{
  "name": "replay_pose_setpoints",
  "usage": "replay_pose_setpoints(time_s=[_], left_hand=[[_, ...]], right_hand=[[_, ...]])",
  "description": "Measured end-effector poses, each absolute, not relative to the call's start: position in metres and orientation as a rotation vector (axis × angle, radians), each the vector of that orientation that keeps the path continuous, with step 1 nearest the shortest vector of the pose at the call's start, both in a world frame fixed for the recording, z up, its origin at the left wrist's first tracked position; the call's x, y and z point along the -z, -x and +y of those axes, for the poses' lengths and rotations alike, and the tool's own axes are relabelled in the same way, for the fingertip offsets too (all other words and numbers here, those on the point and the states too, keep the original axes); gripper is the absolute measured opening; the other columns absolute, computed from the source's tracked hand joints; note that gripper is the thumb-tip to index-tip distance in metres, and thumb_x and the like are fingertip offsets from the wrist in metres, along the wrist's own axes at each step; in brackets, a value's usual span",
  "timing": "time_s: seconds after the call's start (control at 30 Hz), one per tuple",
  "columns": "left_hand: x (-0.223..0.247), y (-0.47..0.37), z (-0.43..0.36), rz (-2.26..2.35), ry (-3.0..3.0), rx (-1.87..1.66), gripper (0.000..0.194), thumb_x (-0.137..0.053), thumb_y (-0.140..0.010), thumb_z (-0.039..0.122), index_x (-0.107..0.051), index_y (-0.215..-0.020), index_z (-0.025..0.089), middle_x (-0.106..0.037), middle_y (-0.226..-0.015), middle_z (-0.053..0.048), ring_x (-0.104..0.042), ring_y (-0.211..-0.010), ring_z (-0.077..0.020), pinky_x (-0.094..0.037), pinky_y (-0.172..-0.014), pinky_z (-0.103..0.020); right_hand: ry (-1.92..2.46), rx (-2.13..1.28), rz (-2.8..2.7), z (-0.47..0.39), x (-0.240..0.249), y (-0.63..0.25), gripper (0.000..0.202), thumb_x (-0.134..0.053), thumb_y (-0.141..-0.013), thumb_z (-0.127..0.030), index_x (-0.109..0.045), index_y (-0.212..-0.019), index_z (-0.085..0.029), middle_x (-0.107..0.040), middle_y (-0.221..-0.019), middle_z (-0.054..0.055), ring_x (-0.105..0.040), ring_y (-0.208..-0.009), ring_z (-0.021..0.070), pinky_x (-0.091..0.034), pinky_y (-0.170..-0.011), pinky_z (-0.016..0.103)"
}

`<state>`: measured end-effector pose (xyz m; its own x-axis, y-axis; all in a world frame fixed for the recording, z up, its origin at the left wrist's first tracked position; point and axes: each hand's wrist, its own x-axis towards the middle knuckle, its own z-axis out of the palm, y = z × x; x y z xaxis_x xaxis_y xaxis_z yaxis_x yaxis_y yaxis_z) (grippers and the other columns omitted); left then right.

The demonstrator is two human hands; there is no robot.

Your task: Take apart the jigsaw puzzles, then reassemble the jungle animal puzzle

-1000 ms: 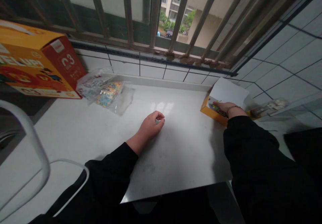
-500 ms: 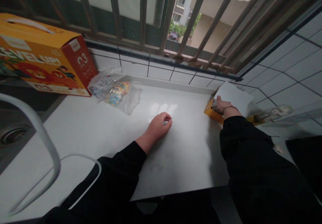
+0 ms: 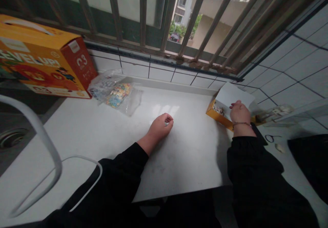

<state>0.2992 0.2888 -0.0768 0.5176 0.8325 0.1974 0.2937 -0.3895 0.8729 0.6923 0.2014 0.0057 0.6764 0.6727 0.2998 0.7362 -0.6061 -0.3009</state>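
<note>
My left hand (image 3: 160, 127) rests on the white counter (image 3: 179, 159), its fingers curled toward the thumb in a loose ring. Whether something small sits inside that ring is hard to make out. Over the right side of a small yellow box (image 3: 221, 118) is my right hand (image 3: 240, 113), in front of the raised white lid (image 3: 234, 96). Its fingertips are a little apart and nothing shows between them. Many small pale and dark pieces (image 3: 218, 109) fill the visible left end of the box; my hand hides the rest.
Clear plastic bags, one with colourful pieces (image 3: 118, 95), lie beside a large orange box (image 3: 48, 58) at left. A white bent tube (image 3: 48, 146) crosses the lower left, near a sink (image 3: 12, 137). Window bars (image 3: 143, 16) stand behind the counter. Dark-rimmed glasses (image 3: 269, 138) lie at right.
My right hand has come up out of the yellow box and moved right, uncovering the small pieces inside. My left hand stays in place on the counter. The view has shifted slightly.
</note>
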Motion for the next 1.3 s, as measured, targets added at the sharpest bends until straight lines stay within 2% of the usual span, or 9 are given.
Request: replay_pose_setpoints(time_s=[0.07,0.17,0.4,0.63,0.73,0.83,1.03,1.17,1.3], left_hand=[[0.076,-0.299,0.289,0.947,-1.889,-0.821,0.007,-0.061,-0.093,0.029,-0.065,-0.094,0.023,-0.071,-0.087,-0.002,-0.067,-0.082,-0.0210,-0.055,-0.081,-0.036],[0.075,-0.298,0.286,0.970,-1.849,-0.821,0.010,-0.060,-0.095,0.031,-0.065,-0.095,0.023,-0.067,-0.077,0.002,-0.062,-0.071,-0.0185,-0.049,-0.071,-0.033],[0.068,-0.278,0.286,0.954,-2.009,-0.861,0.009,-0.059,-0.098,0.029,-0.066,-0.098,0.023,-0.062,-0.075,0.003,-0.059,-0.071,-0.0174,-0.049,-0.073,-0.032],[0.045,-0.218,0.305,1.272,-2.176,-1.338,0.029,-0.061,-0.099,0.025,-0.058,-0.128,0.023,-0.067,-0.126,-0.013,-0.066,-0.120,-0.0275,-0.055,-0.107,-0.044],[0.042,-0.196,0.319,1.496,-2.255,-1.436,0.051,-0.070,-0.097,0.031,-0.052,-0.143,0.019,-0.058,-0.151,-0.020,-0.050,-0.149,-0.0341,-0.038,-0.130,-0.053],[0.052,-0.184,0.335,1.755,-2.240,-1.241,0.079,-0.084,-0.087,0.037,-0.047,-0.153,0.015,-0.043,-0.170,-0.025,-0.035,-0.161,-0.0432,-0.026,-0.135,-0.062],[0.072,-0.187,0.351,1.741,-2.297,-0.933,0.014,-0.062,-0.097,0.020,-0.073,-0.105,0.016,-0.044,-0.173,-0.021,-0.036,-0.161,-0.0467,-0.029,-0.132,-0.067],[0.068,-0.201,0.346,1.454,-2.261,-0.884,0.018,-0.055,-0.099,0.021,-0.073,-0.101,0.020,-0.065,-0.155,-0.019,-0.048,-0.156,-0.0403,-0.029,-0.132,-0.067],[0.059,-0.211,0.330,0.971,-2.226,-0.652,0.017,-0.064,-0.098,0.038,-0.075,-0.097,0.025,-0.077,-0.139,-0.010,-0.070,-0.130,-0.0318,-0.044,-0.124,-0.055]], right_hand=[[2.430,0.301,-1.037,0.188,0.003,-0.660,0.065,-0.013,-0.109,-0.046,-0.070,-0.120,-0.017,-0.077,-0.113,0.022,-0.071,-0.109,0.0356,-0.052,-0.093,0.048],[2.302,0.163,-1.203,0.185,0.023,-0.596,0.047,-0.036,-0.105,-0.052,-0.072,-0.098,-0.024,-0.077,-0.093,0.012,-0.070,-0.091,0.0293,-0.049,-0.079,0.038],[1.899,-0.357,-1.444,0.241,0.066,-0.460,0.044,-0.047,-0.103,-0.052,-0.066,-0.073,-0.025,-0.063,-0.063,0.001,-0.058,-0.066,0.0219,-0.037,-0.064,0.034],[1.741,-0.428,-1.547,0.259,0.072,-0.441,0.042,-0.052,-0.101,-0.051,-0.059,-0.068,-0.026,-0.057,-0.062,-0.001,-0.053,-0.064,0.0192,-0.037,-0.066,0.033],[1.725,-0.452,-1.563,0.255,0.072,-0.444,0.042,-0.052,-0.101,-0.051,-0.060,-0.068,-0.026,-0.056,-0.060,-0.001,-0.054,-0.063,0.0196,-0.037,-0.066,0.033],[1.716,-0.461,-1.557,0.255,0.072,-0.444,0.042,-0.051,-0.102,-0.052,-0.061,-0.070,-0.026,-0.056,-0.061,-0.001,-0.056,-0.064,0.0204,-0.037,-0.066,0.034],[1.679,-0.511,-1.556,0.256,0.072,-0.443,0.038,-0.055,-0.100,-0.051,-0.066,-0.073,-0.026,-0.060,-0.063,-0.001,-0.058,-0.066,0.0204,-0.040,-0.068,0.033],[1.652,-0.523,-1.513,0.256,0.075,-0.443,0.035,-0.057,-0.100,-0.053,-0.071,-0.083,-0.026,-0.065,-0.068,0.000,-0.059,-0.066,0.0202,-0.045,-0.068,0.033],[1.665,-0.496,-1.348,0.259,0.083,-0.452,0.044,-0.058,-0.099,-0.057,-0.067,-0.125,-0.023,-0.077,-0.115,0.009,-0.067,-0.075,0.0194,-0.054,-0.072,0.034]])
